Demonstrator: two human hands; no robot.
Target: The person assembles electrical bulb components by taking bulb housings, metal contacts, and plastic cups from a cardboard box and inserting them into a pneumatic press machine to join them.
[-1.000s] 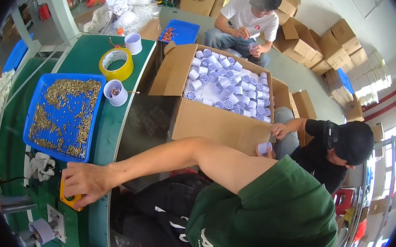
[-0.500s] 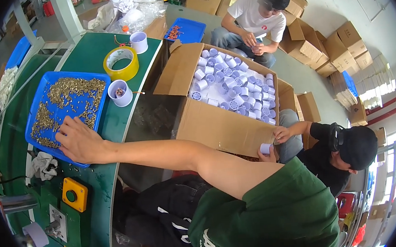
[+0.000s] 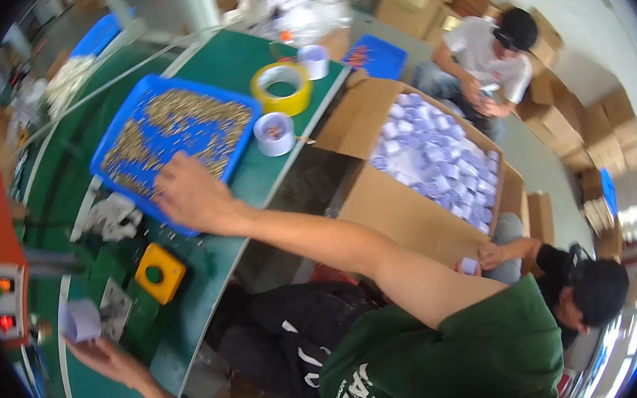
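Observation:
My right hand (image 3: 191, 195) reaches over the near edge of a blue tray (image 3: 235, 149), which holds many small brass-coloured metal pieces (image 3: 201, 111). Its fingers bend down together among the pieces, and their tips are too blurred to show what they pinch. At the lower left, my left hand (image 3: 109, 361) is palm up with fingers stretched out. Those fingers are at the lower edge of a pale lilac plastic cup (image 3: 81, 320) by the green machine (image 3: 107, 293); whether they bear its weight cannot be told.
A yellow tape roll (image 3: 281, 89) and a lilac cup with small parts (image 3: 275, 134) stand beside the tray. A yellow button box (image 3: 160, 273) and a crumpled cloth (image 3: 113, 217) are nearer. Past the table, two people sit by a carton (image 3: 402, 203) of cups.
The view has shifted and turned. My left hand has risen from the lower edge to the cup by the machine. My right hand stays at the tray, its fingers drawn closer together.

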